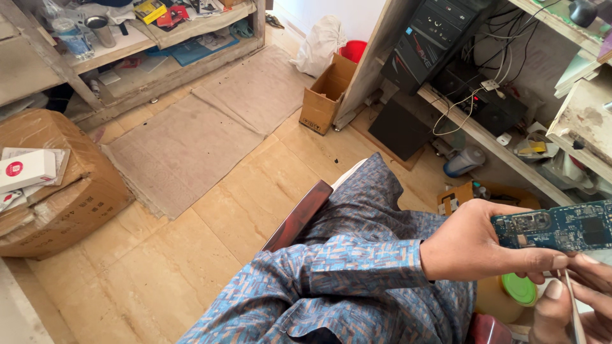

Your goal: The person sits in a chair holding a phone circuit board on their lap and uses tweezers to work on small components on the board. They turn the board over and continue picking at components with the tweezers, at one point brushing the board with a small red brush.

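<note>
My left hand (pixel 484 245) reaches out from a blue patterned sleeve (pixel 357 267) and pinches the left end of a blue circuit board (pixel 561 226) at the right edge of the head view. My right hand (pixel 564 306) sits just below the board at the bottom right corner, fingers closed on a thin metal tool (pixel 574 309) that points up toward the board's lower edge. The rest of the right hand is cut off by the frame.
A round green lid on a yellowish container (pixel 517 290) lies under my hands. A dark red chair arm (pixel 298 215) is by my elbow. Cardboard boxes (pixel 51 185) (pixel 326 95), floor mats (pixel 204 127), wooden shelves (pixel 146 44) and a computer tower with cables (pixel 433 38) surround me.
</note>
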### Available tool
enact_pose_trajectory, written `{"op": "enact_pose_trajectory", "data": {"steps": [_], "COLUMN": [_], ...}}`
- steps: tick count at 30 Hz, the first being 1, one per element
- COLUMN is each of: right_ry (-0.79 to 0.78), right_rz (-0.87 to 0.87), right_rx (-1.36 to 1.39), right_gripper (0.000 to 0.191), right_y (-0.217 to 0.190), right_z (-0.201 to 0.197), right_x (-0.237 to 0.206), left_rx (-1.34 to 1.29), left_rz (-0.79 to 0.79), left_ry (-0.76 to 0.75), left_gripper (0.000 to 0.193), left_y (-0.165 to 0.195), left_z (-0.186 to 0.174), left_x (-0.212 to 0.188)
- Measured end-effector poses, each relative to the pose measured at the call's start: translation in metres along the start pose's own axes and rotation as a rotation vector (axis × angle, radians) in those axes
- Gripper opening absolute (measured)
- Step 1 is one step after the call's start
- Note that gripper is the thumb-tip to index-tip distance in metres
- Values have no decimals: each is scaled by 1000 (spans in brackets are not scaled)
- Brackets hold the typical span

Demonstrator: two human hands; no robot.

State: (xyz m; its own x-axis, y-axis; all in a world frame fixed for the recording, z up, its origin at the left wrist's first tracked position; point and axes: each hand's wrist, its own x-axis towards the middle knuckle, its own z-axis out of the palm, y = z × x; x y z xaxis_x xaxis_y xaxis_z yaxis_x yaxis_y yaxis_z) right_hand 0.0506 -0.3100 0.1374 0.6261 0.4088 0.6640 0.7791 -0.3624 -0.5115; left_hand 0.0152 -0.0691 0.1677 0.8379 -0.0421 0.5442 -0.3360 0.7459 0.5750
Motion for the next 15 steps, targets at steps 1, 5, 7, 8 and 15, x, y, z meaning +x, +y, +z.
{"op": "enact_pose_trajectory", "data": {"steps": [1, 5, 7, 8, 15], "right_ry": [-1, 5, 20, 17, 78], "right_rz": [12, -2, -62, -90, -59], "right_rx": [-19, -87, -96, -101, 30], "right_gripper": [43, 34, 26, 25, 21], "right_y": [0, 10, 18, 22, 7], "right_z": [-1, -2, -1, -2, 5], "right_x": [0, -4, -6, -6, -7], "left_rx": [7, 29, 85, 153, 400], "left_rz": [1, 2, 8, 16, 71], "left_ry": [2, 3, 17, 35, 117], "left_gripper": [34, 34, 35, 35, 29], "left_y": [0, 0, 0, 0, 6], "left_z": [0, -1, -2, -2, 3], "left_x": [0, 0, 0, -1, 1]}}
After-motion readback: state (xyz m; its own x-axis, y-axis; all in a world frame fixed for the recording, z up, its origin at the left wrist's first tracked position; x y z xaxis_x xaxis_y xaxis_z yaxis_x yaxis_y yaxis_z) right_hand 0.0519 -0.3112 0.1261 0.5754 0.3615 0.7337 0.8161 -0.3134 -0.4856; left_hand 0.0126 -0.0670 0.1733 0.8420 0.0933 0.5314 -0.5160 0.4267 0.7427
